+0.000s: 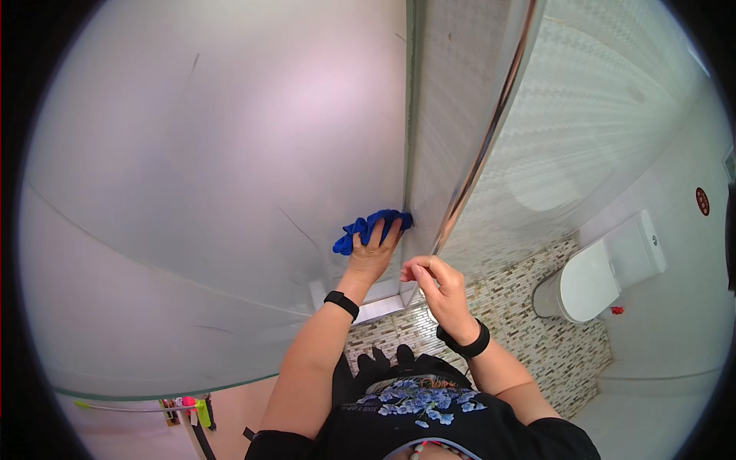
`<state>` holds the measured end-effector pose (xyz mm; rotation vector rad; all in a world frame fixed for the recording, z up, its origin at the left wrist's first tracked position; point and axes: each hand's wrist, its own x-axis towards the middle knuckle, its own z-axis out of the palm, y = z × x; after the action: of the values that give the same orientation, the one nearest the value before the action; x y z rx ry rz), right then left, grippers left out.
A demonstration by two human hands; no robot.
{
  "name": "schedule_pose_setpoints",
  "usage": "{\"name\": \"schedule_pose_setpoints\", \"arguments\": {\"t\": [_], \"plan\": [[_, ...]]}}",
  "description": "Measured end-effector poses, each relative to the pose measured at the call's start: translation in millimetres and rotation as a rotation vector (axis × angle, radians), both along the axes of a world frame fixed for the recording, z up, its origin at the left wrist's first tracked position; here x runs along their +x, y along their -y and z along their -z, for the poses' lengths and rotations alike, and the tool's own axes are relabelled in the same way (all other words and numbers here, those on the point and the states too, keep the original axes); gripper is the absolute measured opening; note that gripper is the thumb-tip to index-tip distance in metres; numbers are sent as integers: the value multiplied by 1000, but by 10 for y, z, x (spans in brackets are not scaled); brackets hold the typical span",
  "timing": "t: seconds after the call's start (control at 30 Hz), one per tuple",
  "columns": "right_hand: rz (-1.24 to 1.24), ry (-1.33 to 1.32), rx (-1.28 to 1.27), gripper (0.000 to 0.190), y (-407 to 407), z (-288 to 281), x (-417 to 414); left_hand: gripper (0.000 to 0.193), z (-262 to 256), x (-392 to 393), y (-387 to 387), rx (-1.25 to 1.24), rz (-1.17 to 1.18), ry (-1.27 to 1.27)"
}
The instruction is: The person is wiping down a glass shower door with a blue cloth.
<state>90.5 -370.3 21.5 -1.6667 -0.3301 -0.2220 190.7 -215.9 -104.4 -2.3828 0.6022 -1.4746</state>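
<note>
A crumpled blue cloth (368, 227) is bunched under the fingers of my left hand (372, 260). That hand presses it against the frosted glass panel (230, 172), close to the panel's vertical edge. My right hand (440, 284) is to the right, beside the lower part of the metal-edged door frame (460, 201). Its fingers are curled in and nothing shows in them; whether they touch the frame is hard to tell. Each wrist wears a black band.
A white toilet (589, 282) with its lid down stands at the right on a mosaic-tiled floor (517, 322). White walls enclose that side. At the lower left, past the glass edge, are a lime-green and metal pole (132, 408) and some brush-like items (198, 409).
</note>
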Motion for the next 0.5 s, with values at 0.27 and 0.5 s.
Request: {"name": "schedule_pose_setpoints", "arguments": {"t": [0.27,0.5], "plan": [[-8,-39,-5,14,169,83,-78,30,-223,-343,244,-441,195,-409],[-18,-70,236,18,286,-170,-34,34,-1157,-539,649,-1616,705,-665]]}}
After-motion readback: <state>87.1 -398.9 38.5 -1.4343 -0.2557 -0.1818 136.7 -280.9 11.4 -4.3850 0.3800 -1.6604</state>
